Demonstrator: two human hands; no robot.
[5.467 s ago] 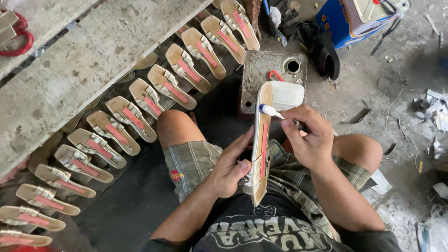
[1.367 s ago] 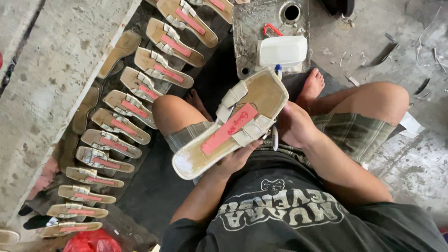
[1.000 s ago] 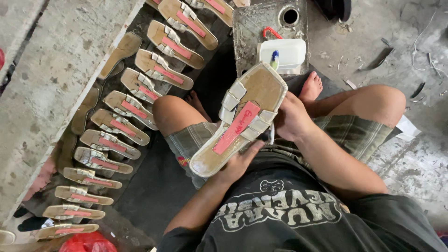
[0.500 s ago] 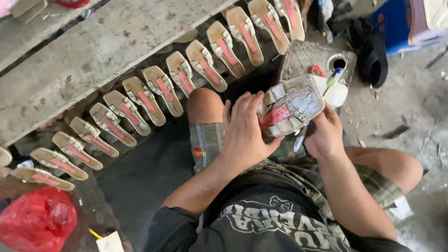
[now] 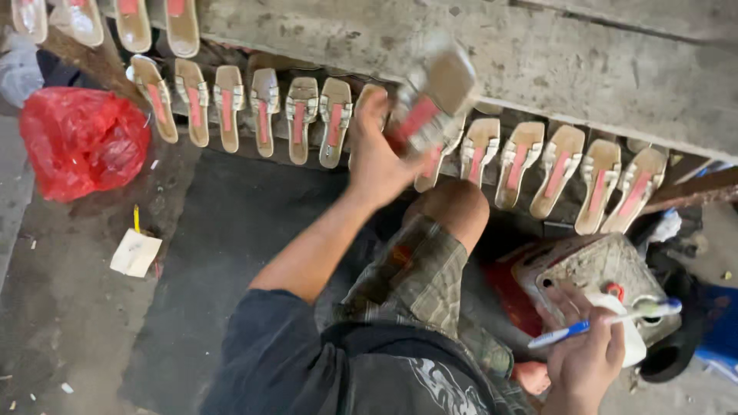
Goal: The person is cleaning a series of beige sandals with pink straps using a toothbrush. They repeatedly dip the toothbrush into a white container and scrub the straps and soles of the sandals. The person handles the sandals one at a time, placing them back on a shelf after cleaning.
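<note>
Fingers – left hand (image 5: 377, 157) gripping sandal (image 5: 430, 100) | right hand (image 5: 588, 357) – closed on brush (image 5: 603, 323)

Motion blurs the held sandal (image 5: 430, 100); top-row sandals (image 5: 134, 23) cropped

Sandal rows against concrete ledge, clutter on dirt floor

Row of tan sandals (image 5: 265, 107) with pink insoles leaning along grey concrete ledge (image 5: 584, 61); second row (image 5: 131, 23) higher at upper left. Red plastic bag (image 5: 81, 138) bunched at left. Folded white paper (image 5: 135, 253) flat on floor, yellow stick (image 5: 137, 218) just beside it. Blue object (image 5: 721, 338) at right edge, possibly a container, cut off.
</note>
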